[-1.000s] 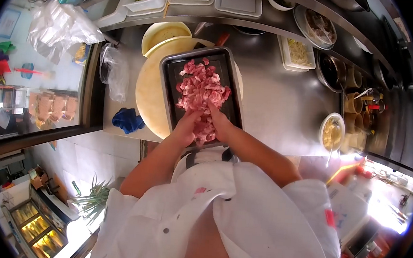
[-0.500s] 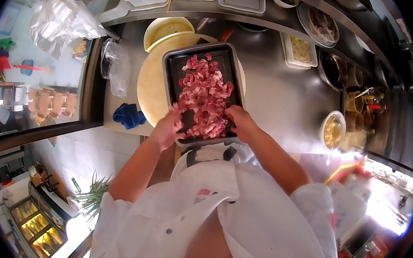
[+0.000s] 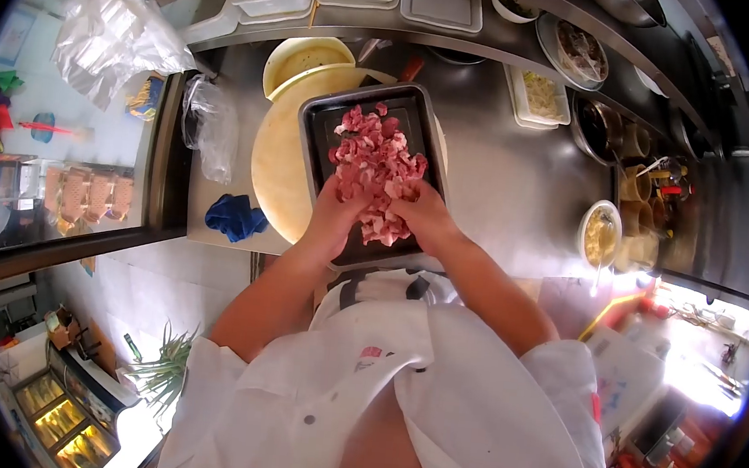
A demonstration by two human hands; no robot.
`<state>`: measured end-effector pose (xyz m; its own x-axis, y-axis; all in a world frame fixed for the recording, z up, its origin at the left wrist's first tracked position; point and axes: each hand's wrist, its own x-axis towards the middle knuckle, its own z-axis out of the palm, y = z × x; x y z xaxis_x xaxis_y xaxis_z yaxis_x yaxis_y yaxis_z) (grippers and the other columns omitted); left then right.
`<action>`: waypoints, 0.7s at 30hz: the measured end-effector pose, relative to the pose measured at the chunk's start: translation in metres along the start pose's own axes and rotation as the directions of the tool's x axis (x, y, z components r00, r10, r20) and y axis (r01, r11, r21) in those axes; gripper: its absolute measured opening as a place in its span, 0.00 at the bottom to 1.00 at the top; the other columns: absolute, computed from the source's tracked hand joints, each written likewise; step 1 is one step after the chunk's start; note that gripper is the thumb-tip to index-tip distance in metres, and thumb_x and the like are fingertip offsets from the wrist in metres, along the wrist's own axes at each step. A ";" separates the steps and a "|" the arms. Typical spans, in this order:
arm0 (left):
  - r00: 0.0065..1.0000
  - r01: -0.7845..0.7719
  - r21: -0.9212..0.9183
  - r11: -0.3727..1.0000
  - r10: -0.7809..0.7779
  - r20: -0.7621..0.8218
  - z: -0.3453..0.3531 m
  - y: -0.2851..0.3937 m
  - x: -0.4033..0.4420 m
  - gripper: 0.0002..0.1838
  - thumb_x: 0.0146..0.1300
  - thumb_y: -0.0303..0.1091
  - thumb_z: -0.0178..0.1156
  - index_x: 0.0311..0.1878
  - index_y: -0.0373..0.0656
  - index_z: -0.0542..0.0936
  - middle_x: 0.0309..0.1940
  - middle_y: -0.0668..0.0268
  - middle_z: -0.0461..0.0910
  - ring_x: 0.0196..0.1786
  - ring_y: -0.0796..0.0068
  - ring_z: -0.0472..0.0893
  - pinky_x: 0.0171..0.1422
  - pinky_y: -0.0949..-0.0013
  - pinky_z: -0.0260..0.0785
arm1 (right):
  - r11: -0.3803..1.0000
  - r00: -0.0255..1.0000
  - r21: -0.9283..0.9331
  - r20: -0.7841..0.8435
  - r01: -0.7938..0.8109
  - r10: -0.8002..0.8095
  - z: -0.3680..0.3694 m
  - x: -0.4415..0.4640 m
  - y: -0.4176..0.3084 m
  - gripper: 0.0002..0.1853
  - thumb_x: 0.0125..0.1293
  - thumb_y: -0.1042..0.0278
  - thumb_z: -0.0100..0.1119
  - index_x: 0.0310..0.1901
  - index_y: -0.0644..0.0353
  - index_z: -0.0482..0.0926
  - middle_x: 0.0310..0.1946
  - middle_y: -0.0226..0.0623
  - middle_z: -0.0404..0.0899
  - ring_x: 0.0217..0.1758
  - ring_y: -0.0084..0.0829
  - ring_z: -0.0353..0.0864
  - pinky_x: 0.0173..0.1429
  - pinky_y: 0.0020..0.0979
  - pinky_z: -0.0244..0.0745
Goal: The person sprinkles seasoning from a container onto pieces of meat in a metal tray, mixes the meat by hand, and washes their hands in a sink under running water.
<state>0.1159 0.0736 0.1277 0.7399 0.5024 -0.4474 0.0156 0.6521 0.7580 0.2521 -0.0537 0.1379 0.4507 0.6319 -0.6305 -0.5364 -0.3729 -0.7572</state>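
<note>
A dark rectangular tray (image 3: 309,132) lies slightly tilted on a round pale cutting board (image 3: 279,165). Raw meat pieces (image 3: 380,160) are heaped down the middle of the tray. My left hand (image 3: 333,218) is at the heap's left side, its fingers curled against the meat. From the right, my right hand (image 3: 428,219) presses its fingers into the same heap. Both hands are inside the tray's near half, with meat between them. Some fingertips are hidden in the pieces.
Behind the board is a yellowish bowl (image 3: 305,60). A blue cloth (image 3: 236,217) and a plastic bag (image 3: 215,133) lie left. At right stand a white bowl (image 3: 600,236) and a container of pale shreds (image 3: 539,97). A shelf (image 3: 364,26) with containers runs along the back.
Both hands first parted to the heap's sides and have now come back inward onto the meat. The near end of the heap is narrower than half a second ago.
</note>
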 end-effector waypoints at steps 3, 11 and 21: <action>0.998 -0.058 0.095 0.994 0.055 0.036 -0.007 0.016 0.005 0.23 0.72 0.26 0.63 0.68 0.38 0.72 0.58 0.63 0.81 0.59 0.70 0.83 0.66 0.64 0.77 | 0.979 0.979 -0.149 -0.131 0.138 -0.158 0.016 -0.019 -0.029 0.30 0.65 0.75 0.66 0.68 0.66 0.70 0.53 0.40 0.80 0.55 0.29 0.80 0.58 0.31 0.79; 0.956 -0.186 0.264 0.946 0.113 0.270 -0.002 0.086 -0.012 0.17 0.78 0.32 0.59 0.65 0.36 0.75 0.49 0.63 0.85 0.45 0.75 0.87 0.47 0.68 0.85 | 0.880 0.863 -0.213 -0.198 0.425 -0.465 0.028 -0.029 -0.071 0.25 0.71 0.76 0.62 0.68 0.65 0.73 0.53 0.36 0.82 0.53 0.25 0.82 0.55 0.25 0.79; 0.717 -0.689 0.152 0.708 0.636 0.286 0.056 0.181 -0.051 0.11 0.81 0.33 0.56 0.60 0.40 0.76 0.56 0.60 0.84 0.53 0.71 0.84 0.50 0.66 0.82 | 0.562 0.563 0.038 -0.042 0.827 -0.826 0.065 -0.106 -0.203 0.09 0.78 0.75 0.60 0.56 0.63 0.80 0.40 0.32 0.86 0.35 0.19 0.84 0.36 0.22 0.80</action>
<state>0.1187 0.1338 0.3144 0.7324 0.6128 0.2969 -0.3965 0.0293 0.9176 0.2669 -0.0006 0.3694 0.7266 0.6348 0.2630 0.0442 0.3388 -0.9398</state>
